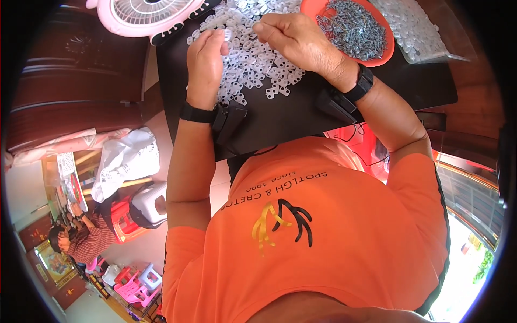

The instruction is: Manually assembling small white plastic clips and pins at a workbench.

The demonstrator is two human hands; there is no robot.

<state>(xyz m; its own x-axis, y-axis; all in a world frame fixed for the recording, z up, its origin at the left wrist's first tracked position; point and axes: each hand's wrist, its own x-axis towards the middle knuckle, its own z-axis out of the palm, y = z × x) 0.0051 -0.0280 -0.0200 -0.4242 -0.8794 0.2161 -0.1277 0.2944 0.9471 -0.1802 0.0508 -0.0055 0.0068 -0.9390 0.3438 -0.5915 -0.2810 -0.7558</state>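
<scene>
- L hand [206, 65]: fingers bent, small wht. plastic pc. [228, 35] pinched at tips.
- R hand [300, 44]: thumb & fingers closed; can't tell if holding anything.
- Under/btwn hands: pile of flat wht. holed plastic pcs. [253, 71] on blk. table [274, 116].
- R of pile: round orange-red plastic tray [385, 55] w/ silvery metal fasteners [355, 32].
- Far R: clear plastic container [455, 56], translucent whitish pcs. [412, 29] inside.
- L of pile: pink round fan [116, 28].
</scene>
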